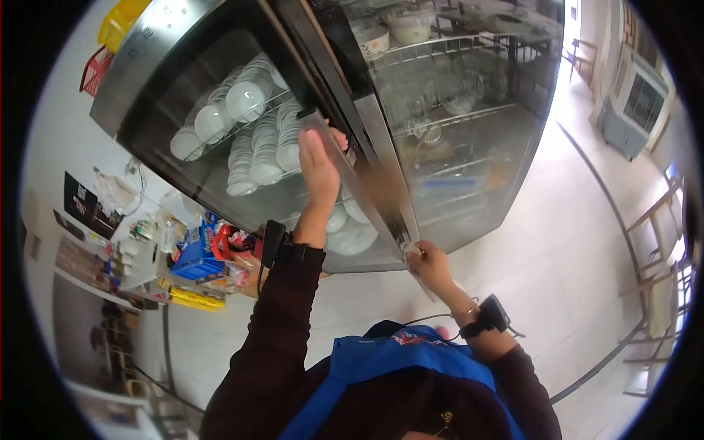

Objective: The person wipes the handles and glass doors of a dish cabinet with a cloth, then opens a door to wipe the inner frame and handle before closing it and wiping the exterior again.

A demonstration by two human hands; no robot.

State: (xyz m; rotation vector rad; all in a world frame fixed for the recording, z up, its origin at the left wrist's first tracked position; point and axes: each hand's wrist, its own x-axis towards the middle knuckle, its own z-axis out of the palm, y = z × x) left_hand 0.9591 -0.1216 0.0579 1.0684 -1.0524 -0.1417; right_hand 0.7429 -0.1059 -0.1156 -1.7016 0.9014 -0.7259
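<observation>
A tall glass-fronted metal cabinet (455, 172) stands before me, with long metal door handles running down its middle. My left hand (320, 169) is wrapped around the upper part of the left door handle (361, 183), with fingertips showing on its far side. Lower down, my right hand (433, 265) is closed at the handle's bottom end, on a small pale, cloth-like thing (411, 249) mostly hidden by the fingers. Behind the left glass, stacked white bowls (249, 99) rest on wire racks. Through the right glass, a patterned bowl (374, 42) and glassware (418, 103) show dimly.
To the left, a blue basket (196, 257) and a yellow thing (196, 298) sit among packages. A red basket (94, 72) is near the cabinet's far left corner. At right stand an air cooler (636, 106) and wooden chairs (656, 220) on pale floor tiles.
</observation>
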